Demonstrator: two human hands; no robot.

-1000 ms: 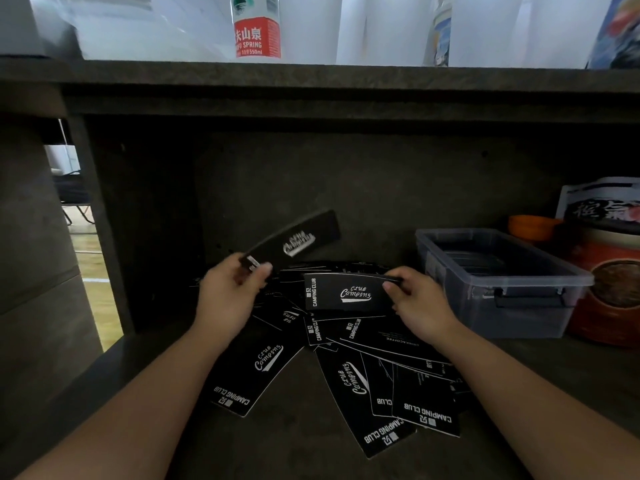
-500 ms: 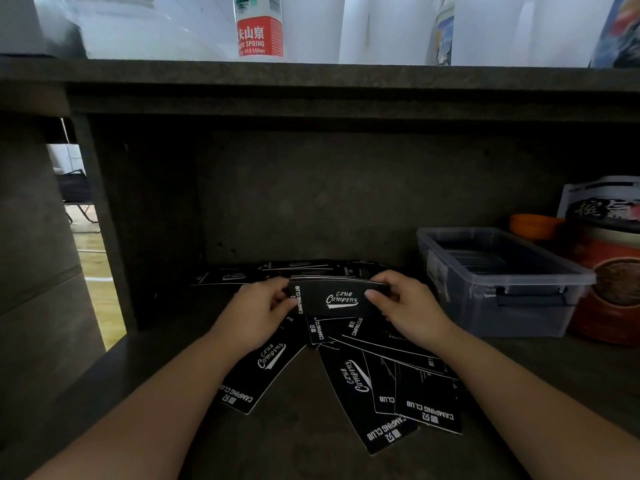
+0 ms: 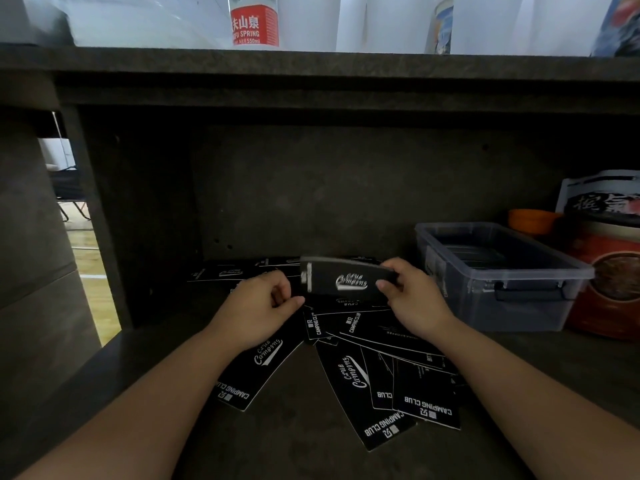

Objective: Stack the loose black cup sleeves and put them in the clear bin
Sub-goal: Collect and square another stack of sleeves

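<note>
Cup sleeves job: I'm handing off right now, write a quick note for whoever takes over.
Right hand grips a small stack of black sleeves, held above the pile.
Left hand is curled just left of that stack; whether it pinches anything cannot be told.
Loose sleeves lie fanned on the shelf, more behind the hands.
Clear bin stands to the right and seems to hold some sleeves already.
Left: gather the remaining loose sleeves onto the stack, then put it in the bin.
</note>
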